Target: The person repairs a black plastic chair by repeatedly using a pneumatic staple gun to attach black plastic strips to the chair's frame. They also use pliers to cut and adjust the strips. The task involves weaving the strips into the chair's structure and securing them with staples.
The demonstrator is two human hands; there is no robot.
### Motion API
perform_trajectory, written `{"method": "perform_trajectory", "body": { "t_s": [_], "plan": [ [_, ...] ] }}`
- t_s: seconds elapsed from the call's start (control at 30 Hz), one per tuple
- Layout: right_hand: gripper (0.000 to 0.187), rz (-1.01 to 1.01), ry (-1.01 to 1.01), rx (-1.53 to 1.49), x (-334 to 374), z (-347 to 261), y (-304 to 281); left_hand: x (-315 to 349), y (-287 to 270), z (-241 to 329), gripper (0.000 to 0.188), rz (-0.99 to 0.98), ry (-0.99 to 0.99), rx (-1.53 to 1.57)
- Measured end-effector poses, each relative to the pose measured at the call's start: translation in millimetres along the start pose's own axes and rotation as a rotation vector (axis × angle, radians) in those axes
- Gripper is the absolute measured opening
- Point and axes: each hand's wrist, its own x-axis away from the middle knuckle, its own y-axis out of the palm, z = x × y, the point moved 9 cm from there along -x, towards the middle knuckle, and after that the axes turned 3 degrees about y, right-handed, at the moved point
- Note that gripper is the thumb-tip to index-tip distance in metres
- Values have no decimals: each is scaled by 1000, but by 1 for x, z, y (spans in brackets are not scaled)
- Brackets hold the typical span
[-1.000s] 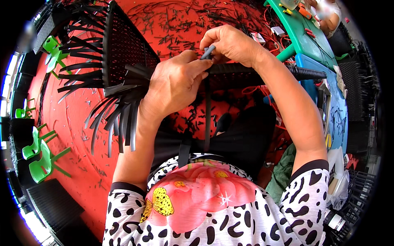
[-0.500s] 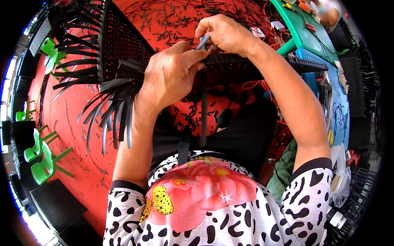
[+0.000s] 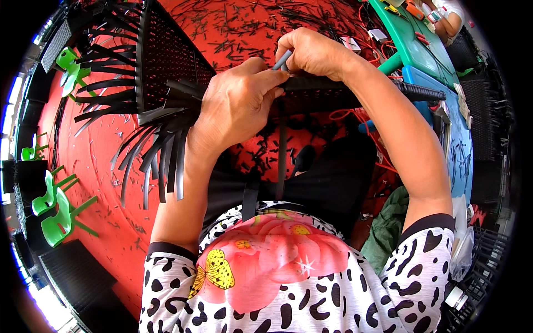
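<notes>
Both my hands meet at the near bar of a black woven furniture piece, its mesh panel (image 3: 166, 69) standing to the left. My left hand (image 3: 236, 102) is closed at the bar, thumb and forefinger pinching beside a grey strip (image 3: 282, 60). Beyond it, the curled fingers of my right hand (image 3: 313, 54) close on the same strip; their tips are partly hidden. To the right, the bar (image 3: 419, 90) shows a tight black wrapping. Loose flat black strips (image 3: 161, 152) fan out from the panel's edge beside my left wrist.
Black offcuts (image 3: 233, 36) litter the red floor (image 3: 111, 188). Small green chairs (image 3: 58, 219) stand at left. At right are a green table (image 3: 413, 39) with tools, a blue table (image 3: 461, 144) and red cables (image 3: 383, 53). Another person's arm (image 3: 451, 25) shows at the far right.
Both hands sit slightly farther right in the picture, the woven piece shifting with them. The grey strip, earlier showing two crossing parts, now shows mainly one slanted length between my hands.
</notes>
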Motion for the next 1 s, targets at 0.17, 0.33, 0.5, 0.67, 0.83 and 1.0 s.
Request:
{"method": "perform_trajectory", "body": {
  "t_s": [0.17,0.33,0.5,0.67,0.83,1.0],
  "plan": [
    [15,16,-3,31,0,3,2,4,-1,2,25,-6,-14,-20],
    [15,-23,20,16,6,5,10,9,2,5,25,7,3,-7],
    [17,-138,-60,45,14,-1,18,12,1,9,23,5,5,-4],
    [27,-176,-199,281,19,-5,24,15,1,11,19,24,4,-17],
    [15,491,-726,372,87,-43,3,17,-1,14,23,32,-3,19],
    [26,677,-966,556,140,-47,41,12,1,11,21,22,-6,21]
  ]
}}
